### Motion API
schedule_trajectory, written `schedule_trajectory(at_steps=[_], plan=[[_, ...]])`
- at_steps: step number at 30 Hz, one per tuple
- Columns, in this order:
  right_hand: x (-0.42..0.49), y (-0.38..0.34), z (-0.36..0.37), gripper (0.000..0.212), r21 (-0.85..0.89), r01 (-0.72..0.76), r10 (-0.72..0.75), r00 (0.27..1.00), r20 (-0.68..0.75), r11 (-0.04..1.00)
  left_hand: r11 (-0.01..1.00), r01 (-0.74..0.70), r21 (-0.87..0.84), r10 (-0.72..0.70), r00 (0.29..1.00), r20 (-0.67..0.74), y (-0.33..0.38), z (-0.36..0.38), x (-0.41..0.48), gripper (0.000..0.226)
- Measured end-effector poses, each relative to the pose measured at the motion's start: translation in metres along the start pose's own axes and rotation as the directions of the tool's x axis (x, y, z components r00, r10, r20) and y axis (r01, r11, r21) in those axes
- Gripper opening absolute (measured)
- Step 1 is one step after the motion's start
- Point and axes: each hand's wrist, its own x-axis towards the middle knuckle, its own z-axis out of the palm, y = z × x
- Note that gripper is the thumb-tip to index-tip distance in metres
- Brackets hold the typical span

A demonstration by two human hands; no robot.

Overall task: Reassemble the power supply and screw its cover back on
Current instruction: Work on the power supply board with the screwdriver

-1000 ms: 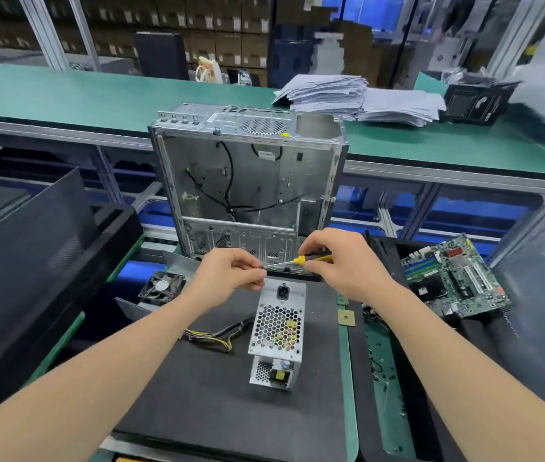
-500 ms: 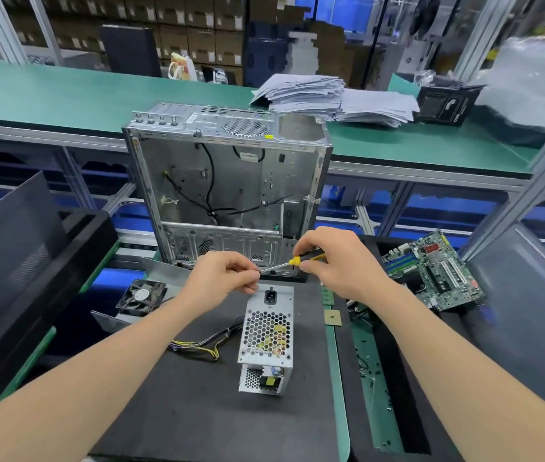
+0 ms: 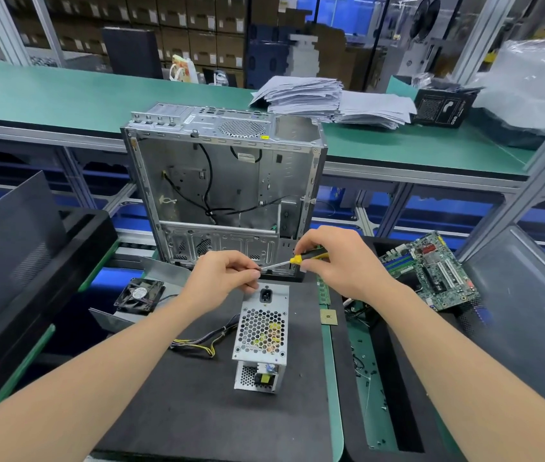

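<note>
A silver power supply [image 3: 262,331] with a honeycomb grille stands on end on the dark mat [image 3: 197,411], its yellow and black cable bundle [image 3: 197,345] trailing left. Above its top end, my right hand [image 3: 337,261] grips the yellow and black handle of a screwdriver [image 3: 292,260]. The shaft points left to my left hand [image 3: 224,278], whose fingertips pinch at the tip. Whether a screw sits there is hidden by the fingers.
An open metal computer case [image 3: 224,181] stands upright just behind my hands. A black fan [image 3: 139,295] lies left, a CPU chip [image 3: 328,316] and a motherboard [image 3: 431,271] right. Black foam trays flank the mat. Paper stacks [image 3: 331,98] sit on the green bench behind.
My hands keep the same hold on the screwdriver and its tip. Only the camera has shifted slightly, so the scene sits a little differently in view.
</note>
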Motion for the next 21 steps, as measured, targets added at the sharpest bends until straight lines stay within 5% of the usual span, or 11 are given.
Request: schedule_trajectory(at_steps=[13, 21], plan=[[-0.001, -0.003, 0.004, 0.019, -0.147, 0.232, -0.239, 0.971, -0.03, 0.962, 0.995, 0.01, 0.1, -0.011, 1.0, 0.005, -0.001, 0.006, -0.004, 0.006], [-0.006, -0.018, 0.001, 0.018, 0.356, -0.019, 0.102, 0.971, -0.215, 0.934, 0.951, -0.085, 0.299, 0.085, 0.996, 0.01, -0.002, 0.016, -0.013, 0.01]])
